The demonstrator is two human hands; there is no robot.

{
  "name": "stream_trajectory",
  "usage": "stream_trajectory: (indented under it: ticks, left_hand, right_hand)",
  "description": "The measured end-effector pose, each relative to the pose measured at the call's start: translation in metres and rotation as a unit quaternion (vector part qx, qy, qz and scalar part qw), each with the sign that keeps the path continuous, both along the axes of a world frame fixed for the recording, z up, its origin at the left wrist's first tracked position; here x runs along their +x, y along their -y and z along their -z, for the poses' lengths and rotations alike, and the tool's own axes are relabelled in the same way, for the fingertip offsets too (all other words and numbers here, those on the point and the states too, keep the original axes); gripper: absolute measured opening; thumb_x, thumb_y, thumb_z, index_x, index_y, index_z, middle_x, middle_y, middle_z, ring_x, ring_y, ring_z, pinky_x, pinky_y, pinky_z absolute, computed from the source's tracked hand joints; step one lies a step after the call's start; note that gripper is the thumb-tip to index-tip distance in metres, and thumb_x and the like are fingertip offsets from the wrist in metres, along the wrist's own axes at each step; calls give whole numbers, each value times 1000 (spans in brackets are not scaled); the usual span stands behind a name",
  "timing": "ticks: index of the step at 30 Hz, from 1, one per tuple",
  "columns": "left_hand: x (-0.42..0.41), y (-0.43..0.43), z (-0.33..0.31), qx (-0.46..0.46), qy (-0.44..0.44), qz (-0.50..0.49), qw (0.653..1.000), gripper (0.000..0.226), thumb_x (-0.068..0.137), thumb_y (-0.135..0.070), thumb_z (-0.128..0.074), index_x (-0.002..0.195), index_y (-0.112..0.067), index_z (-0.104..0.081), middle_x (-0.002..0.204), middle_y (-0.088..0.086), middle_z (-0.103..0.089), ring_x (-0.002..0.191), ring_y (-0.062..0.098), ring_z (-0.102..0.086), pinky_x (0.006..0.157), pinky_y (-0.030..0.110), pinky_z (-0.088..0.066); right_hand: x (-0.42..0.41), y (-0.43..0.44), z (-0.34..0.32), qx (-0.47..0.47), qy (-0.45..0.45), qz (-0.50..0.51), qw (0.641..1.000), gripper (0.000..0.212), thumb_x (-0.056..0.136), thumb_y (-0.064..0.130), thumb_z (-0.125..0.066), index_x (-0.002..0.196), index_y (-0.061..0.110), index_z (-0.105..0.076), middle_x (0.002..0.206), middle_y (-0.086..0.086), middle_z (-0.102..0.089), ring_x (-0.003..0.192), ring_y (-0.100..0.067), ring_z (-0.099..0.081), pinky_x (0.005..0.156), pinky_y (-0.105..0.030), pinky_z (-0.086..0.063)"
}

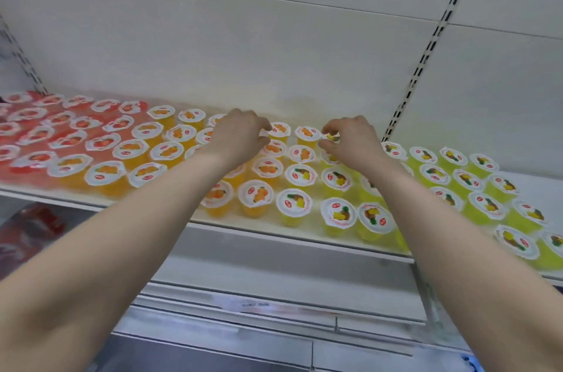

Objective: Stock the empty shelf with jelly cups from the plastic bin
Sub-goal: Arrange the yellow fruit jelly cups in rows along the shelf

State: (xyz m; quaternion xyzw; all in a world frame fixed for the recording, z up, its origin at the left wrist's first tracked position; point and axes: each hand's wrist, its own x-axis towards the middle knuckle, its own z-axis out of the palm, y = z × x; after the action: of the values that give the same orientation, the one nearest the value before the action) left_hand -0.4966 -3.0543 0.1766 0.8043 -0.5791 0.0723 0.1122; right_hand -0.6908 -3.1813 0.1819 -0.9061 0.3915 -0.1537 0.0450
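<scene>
Here, the right hand (355,141) reaches to the back row with its fingers curled, thumb and forefinger pinching the lid rim of a yellow jelly cup (332,137) that stands on the shelf (262,227) near the rear wall. The left hand (239,135) is also curled, its fingertips at the edge of an orange jelly cup (280,128) in the same back row; whether it actually grips that cup cannot be told. Both forearms stretch over the front rows. Around the hands the shelf is packed with sealed cups standing upright in colour bands: red cups (61,127) to the left, orange cups (167,150) in the middle, yellow cups (466,179) to the right. Behind them rises a plain white back panel (274,51) with a slotted upright (426,51). Below the shelf edge runs a price rail (256,304), and blurred red packages (30,228) lie lower left.
</scene>
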Motion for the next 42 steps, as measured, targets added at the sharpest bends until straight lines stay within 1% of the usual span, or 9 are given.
stream_trajectory:
  ticks: [4,8,14,25,32,35,37,39,42]
  left_hand:
    - [23,22,2,26,4,29,999,37,95,-40,-55,129,-27,-60,125,7,-62,113,30,-54,91,41,-48]
    - [30,45,7,54,9,58,997,44,94,-47,-51,133,-27,-57,126,6,-63,112,30,-56,93,42,-49]
    - [31,68,9,98,13,85,991,49,93,-53,-49,137,-31,-52,130,0,-62,117,26,-56,97,37,-43]
    - [32,78,7,88,7,83,993,45,94,-49,-54,133,-28,-57,129,-2,-63,115,23,-57,100,37,-43]
    - [37,70,9,64,4,68,996,49,93,-52,-53,136,-29,-55,130,2,-62,121,26,-52,101,40,-44]
    - [39,56,1,30,-17,89,995,41,91,-50,-58,126,-31,-62,122,0,-65,112,23,-54,92,38,-49]
    - [35,44,-3,43,-36,105,993,39,88,-53,-61,120,-32,-66,113,-6,-67,103,18,-57,85,33,-49]
    - [28,36,-5,76,-42,119,989,42,84,-58,-62,117,-32,-67,108,-9,-68,97,15,-58,84,33,-51]
    - [19,32,-3,97,-32,122,987,47,82,-60,-62,119,-31,-67,110,-8,-67,100,16,-59,85,33,-50]
  right_hand:
    - [26,13,5,11,-22,26,999,37,92,42,-59,124,22,-63,119,-4,-65,120,-29,-45,94,-39,-37]
    - [42,22,9,-4,-59,29,998,46,91,52,-57,127,24,-60,124,-1,-65,123,-28,-45,96,-39,-38]
    - [54,29,7,21,-106,28,994,52,87,56,-58,129,24,-58,125,-1,-63,123,-27,-46,95,-39,-38]
    - [62,29,14,16,-67,15,997,41,89,46,-60,120,20,-66,113,-5,-68,116,-28,-47,91,-40,-44]
    - [54,24,14,19,-46,13,999,46,89,50,-61,126,23,-62,123,-3,-64,119,-28,-48,94,-40,-42]
    - [40,16,7,22,-7,-1,1000,33,85,51,-66,108,27,-69,103,4,-68,108,-23,-53,90,-39,-44]
    - [33,6,4,62,9,-15,998,30,79,54,-70,96,30,-70,89,11,-68,98,-18,-55,87,-39,-46]
    - [32,-6,2,79,-23,-26,996,38,74,61,-70,96,30,-70,87,12,-66,95,-17,-54,86,-38,-46]
    - [38,-15,2,35,-88,-24,995,45,75,65,-67,103,30,-67,92,8,-65,100,-18,-49,85,-38,-43]
